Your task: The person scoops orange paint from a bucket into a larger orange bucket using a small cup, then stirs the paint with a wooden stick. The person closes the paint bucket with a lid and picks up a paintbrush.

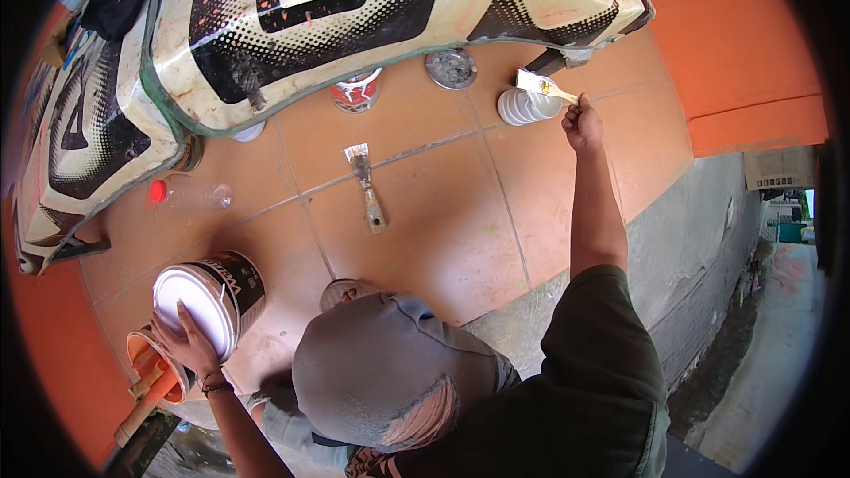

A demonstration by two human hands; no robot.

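Note:
My right hand (582, 127), at the upper right, is closed around the handle of a paintbrush (537, 84). The brush's pale bristles rest over the rim of a white ribbed tub (521, 108) on the tiles. At the lower left, my left hand (188, 338) lies flat with fingers stretched on the white lid (197, 301) of a paint bucket (241, 280). That bucket has a dark label and is tilted toward me. Between my hands a paint scraper (365, 188) with a worn handle lies on the floor.
A cream-and-black patterned sofa-like piece (328, 9) spans the far side. Near it stand a red-and-white tub (357, 90), a round metal dish (452, 69) and a red-capped clear bottle (190, 193). An orange bucket (139, 350) holds wooden-handled tools. My grey-trousered knee (381, 363) is in front.

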